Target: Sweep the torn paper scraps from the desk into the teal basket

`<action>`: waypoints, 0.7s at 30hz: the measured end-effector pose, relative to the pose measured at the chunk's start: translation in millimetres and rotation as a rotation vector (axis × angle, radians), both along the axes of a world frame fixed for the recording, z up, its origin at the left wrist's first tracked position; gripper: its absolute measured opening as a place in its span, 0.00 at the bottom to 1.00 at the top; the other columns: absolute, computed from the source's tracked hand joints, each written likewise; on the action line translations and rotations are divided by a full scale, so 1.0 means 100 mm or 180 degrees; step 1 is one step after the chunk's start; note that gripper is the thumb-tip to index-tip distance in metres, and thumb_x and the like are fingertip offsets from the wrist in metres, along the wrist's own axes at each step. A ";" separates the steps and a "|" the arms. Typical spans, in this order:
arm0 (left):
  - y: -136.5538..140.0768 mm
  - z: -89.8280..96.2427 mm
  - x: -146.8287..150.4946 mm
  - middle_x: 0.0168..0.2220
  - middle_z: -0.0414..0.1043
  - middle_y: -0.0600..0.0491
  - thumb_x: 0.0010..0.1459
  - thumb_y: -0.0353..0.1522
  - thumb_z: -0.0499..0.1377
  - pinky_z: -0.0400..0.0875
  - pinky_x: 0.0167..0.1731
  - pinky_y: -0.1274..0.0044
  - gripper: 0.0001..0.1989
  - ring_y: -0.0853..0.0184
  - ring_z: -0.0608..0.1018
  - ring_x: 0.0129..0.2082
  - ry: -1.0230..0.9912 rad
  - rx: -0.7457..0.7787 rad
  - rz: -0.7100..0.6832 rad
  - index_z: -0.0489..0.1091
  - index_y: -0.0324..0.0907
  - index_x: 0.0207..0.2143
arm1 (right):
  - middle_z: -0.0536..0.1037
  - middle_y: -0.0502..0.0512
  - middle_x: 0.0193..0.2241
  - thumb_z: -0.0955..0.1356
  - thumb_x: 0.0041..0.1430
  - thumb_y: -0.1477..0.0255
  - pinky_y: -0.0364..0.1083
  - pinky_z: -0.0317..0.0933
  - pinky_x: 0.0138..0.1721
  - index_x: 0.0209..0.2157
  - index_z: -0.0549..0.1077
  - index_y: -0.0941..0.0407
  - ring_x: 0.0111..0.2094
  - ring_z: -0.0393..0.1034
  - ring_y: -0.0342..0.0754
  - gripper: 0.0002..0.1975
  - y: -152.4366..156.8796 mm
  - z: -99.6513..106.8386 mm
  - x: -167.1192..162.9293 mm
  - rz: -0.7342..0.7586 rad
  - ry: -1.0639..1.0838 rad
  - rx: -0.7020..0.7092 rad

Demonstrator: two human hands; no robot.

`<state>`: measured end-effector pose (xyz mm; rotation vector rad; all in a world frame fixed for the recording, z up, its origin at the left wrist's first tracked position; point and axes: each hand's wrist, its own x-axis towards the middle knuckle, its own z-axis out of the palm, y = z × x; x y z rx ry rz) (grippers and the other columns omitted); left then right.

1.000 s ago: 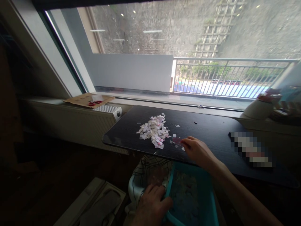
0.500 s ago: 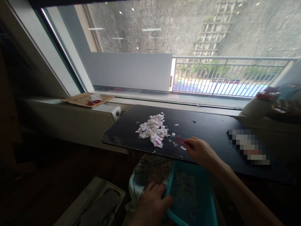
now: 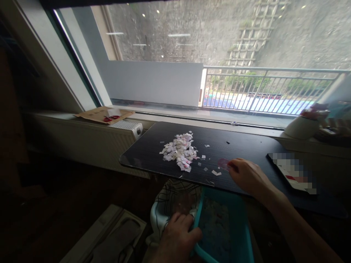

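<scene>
My left hand (image 3: 179,232) is closed over the left rim of a teal plastic bin (image 3: 245,233), which stands below the table's front edge with small scraps inside. Over the dark table (image 3: 142,149), my right hand (image 3: 246,177) pinches a thin, see-through pinkish-red rounded piece (image 3: 223,163); its exact kind is not clear. Loose paper bits (image 3: 216,172) lie just left of my right fingers. Further left a heap of small cut paper pieces (image 3: 179,151) covers part of the tabletop.
A phone-like dark slab (image 3: 285,171), partly blurred out, rests at the table's right. Red-handled scissors (image 3: 111,118) and a brown paper envelope (image 3: 91,114) lie on the left ledge. A white pot (image 3: 300,126) stands at the right sill. Patterned cloth (image 3: 161,208) hangs beside the bin.
My right hand has moved to the right with the pinkish piece, away from the heap and the loose bits. My left hand stays on the bin's rim.
</scene>
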<state>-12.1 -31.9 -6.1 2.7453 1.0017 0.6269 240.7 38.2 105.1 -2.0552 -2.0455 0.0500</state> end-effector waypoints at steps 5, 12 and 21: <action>0.04 -0.12 -0.01 0.29 0.62 0.57 0.47 0.36 0.64 0.55 0.31 0.74 0.11 0.65 0.67 0.30 -0.0019 0.0145 -0.0061 0.64 0.45 0.30 | 0.74 0.56 0.32 0.58 0.59 0.73 0.41 0.53 0.28 0.36 0.74 0.58 0.29 0.66 0.43 0.14 0.25 -0.04 -0.24 0.0473 0.0305 0.0176; 0.07 -0.13 0.00 0.30 0.63 0.56 0.46 0.43 0.65 0.55 0.31 0.73 0.16 0.64 0.68 0.30 -0.0075 0.0181 -0.0055 0.65 0.45 0.29 | 0.73 0.56 0.32 0.59 0.59 0.75 0.41 0.54 0.30 0.36 0.74 0.59 0.30 0.66 0.43 0.13 0.18 -0.17 -0.35 0.0529 0.0339 0.0112; 0.07 -0.25 0.02 0.29 0.63 0.57 0.48 0.38 0.64 0.56 0.31 0.73 0.11 0.65 0.68 0.30 0.0086 0.0234 -0.0024 0.66 0.46 0.29 | 0.73 0.55 0.32 0.58 0.62 0.73 0.42 0.55 0.30 0.37 0.74 0.58 0.30 0.65 0.44 0.14 0.26 -0.18 -0.27 0.0536 0.0325 0.0299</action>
